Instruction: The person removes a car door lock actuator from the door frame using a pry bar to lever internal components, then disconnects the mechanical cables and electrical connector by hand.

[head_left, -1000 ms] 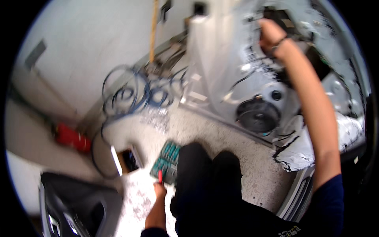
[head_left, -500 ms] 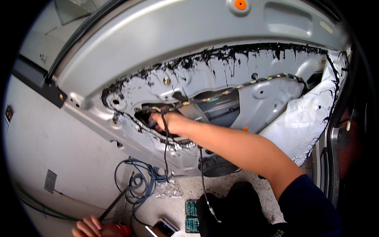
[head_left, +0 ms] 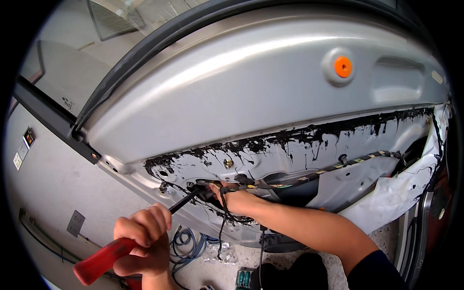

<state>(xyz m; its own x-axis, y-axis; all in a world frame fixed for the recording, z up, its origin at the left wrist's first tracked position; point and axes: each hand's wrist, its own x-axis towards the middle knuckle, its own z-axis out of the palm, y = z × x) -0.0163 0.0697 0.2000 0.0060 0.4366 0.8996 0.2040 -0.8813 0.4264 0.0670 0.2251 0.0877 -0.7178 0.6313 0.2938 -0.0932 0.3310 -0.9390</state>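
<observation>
My left hand (head_left: 145, 237) is closed around the handle of a long red-handled screwdriver-like tool (head_left: 104, 261). The tool's black shaft slants up into the opening on the left part of a grey car door (head_left: 232, 87); its tip is hidden in there. My right hand (head_left: 229, 198) reaches into the same opening beside the shaft, its fingers curled and partly hidden by the rim and wires. What they grip in there cannot be made out. A taped wiring harness (head_left: 333, 170) runs along the door to the opening, and a black cable (head_left: 223, 232) hangs over my right hand.
Black sealant (head_left: 290, 137) edges the bare door panel. White sheeting (head_left: 391, 198) is peeled back at the right. Below lie a coiled blue hose (head_left: 186, 244), a clear plastic bag (head_left: 220, 252) and a green tool case (head_left: 244, 278). A wall (head_left: 53, 179) stands at the left.
My left hand has come up from the lower edge with the red-handled tool, and its shaft now reaches into the opening. My right hand stays in the opening. The view has tilted upward.
</observation>
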